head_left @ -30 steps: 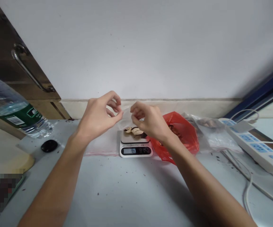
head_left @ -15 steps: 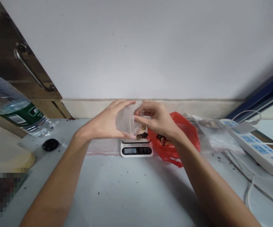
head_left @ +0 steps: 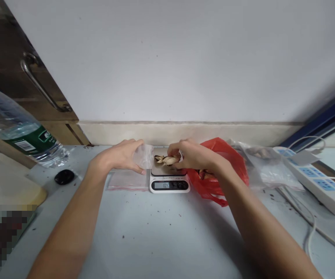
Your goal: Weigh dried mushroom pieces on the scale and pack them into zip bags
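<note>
My left hand (head_left: 123, 155) holds a small clear plastic zip bag (head_left: 144, 155), its mouth turned toward the scale. On the plate of the white digital kitchen scale (head_left: 169, 185) lies a small heap of pale, dark-edged dried slices (head_left: 164, 159). My right hand (head_left: 191, 154) reaches in from the right, thumb and fingers closed round the right end of that heap. Its fingertips partly hide the slices. Under my right wrist, a red plastic bag (head_left: 218, 190) stands open with more dried pieces inside.
Flat clear zip bags (head_left: 129, 180) lie left of the scale. A black lid (head_left: 64, 177) and a large water bottle (head_left: 30, 135) are at the left. To the right are a clear bag (head_left: 272, 166), a white power strip (head_left: 324, 182) and cables. A wall rises behind.
My hands have moved apart. The left drew the clear bag leftward, off the front of the scale; the right let go of the bag and went down to the dried slices.
</note>
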